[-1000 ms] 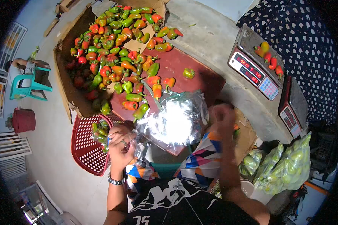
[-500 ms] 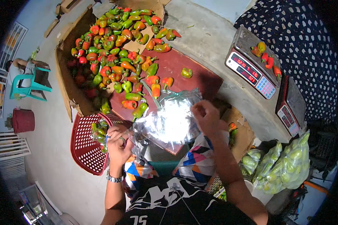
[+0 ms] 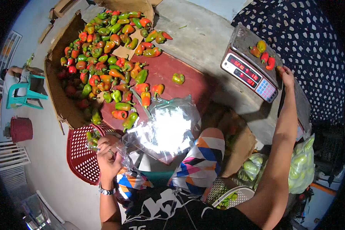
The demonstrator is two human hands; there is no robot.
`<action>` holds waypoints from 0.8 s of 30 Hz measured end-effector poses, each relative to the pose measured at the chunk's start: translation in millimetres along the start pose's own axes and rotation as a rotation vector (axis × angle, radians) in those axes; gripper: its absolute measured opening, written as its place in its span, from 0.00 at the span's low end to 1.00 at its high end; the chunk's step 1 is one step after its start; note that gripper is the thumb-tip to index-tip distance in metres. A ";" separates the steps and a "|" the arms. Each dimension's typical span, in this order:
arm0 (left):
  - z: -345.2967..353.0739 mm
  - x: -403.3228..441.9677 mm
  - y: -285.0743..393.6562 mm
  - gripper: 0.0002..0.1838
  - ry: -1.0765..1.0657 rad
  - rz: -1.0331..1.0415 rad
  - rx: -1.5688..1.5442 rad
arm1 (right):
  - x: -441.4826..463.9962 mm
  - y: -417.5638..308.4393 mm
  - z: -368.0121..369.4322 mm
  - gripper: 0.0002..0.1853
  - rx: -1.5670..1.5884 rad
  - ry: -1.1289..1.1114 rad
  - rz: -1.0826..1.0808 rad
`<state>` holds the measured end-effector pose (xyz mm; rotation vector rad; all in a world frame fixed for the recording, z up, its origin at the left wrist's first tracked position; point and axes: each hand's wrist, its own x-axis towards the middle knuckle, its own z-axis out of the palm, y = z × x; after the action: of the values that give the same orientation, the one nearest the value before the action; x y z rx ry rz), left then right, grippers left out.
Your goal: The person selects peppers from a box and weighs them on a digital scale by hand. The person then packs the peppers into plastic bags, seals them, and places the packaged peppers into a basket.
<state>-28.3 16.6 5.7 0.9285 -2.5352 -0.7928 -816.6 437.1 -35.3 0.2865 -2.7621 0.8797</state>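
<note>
My left hand point(image 3: 109, 157) is closed on the edge of a clear plastic bag point(image 3: 166, 128), which lies shining over my lap and the near end of the red board point(image 3: 180, 63). My right hand point(image 3: 286, 76) reaches far right to the lower edge of the nearer scale point(image 3: 246, 78), its fingers closed around a pepper that is mostly hidden. More peppers point(image 3: 270, 63), red and yellow-orange, rest on that scale's plate. Green, orange and red peppers point(image 3: 103, 57) lie heaped on cardboard and on the board. One green pepper point(image 3: 178, 78) sits apart on the board.
A red perforated basket point(image 3: 82, 157) stands beside my left hand. Bags of green produce point(image 3: 302, 168) and a pale basket point(image 3: 234, 195) are at the lower right. A second scale point(image 3: 301, 103) is partly behind my right arm. A person point(image 3: 15, 82) sits at the far left.
My right hand has moved from beside the plastic bag out to the scale and taken hold of a pepper at its edge. My left hand still holds the bag. The view has shifted slightly.
</note>
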 end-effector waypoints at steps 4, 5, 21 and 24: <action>2.2 -1.2 -3.5 0.11 -0.041 0.010 0.023 | -30.1 -49.7 -7.7 0.27 -0.100 0.337 0.114; 2.4 -0.5 -2.0 0.09 -0.039 -0.013 -0.006 | -49.0 -68.2 -13.5 0.25 0.175 0.455 0.138; -2.4 -4.0 -3.8 0.12 0.037 0.024 -0.042 | -537.8 -336.1 35.8 0.11 1.096 -1.636 0.264; -2.5 -4.8 -4.5 0.11 0.053 0.012 -0.038 | -539.6 -339.5 31.2 0.14 1.038 -1.824 0.090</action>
<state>-21.3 16.0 4.5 0.9094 -2.4689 -0.7998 -220.4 209.2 -23.3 1.9183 -2.8550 3.2160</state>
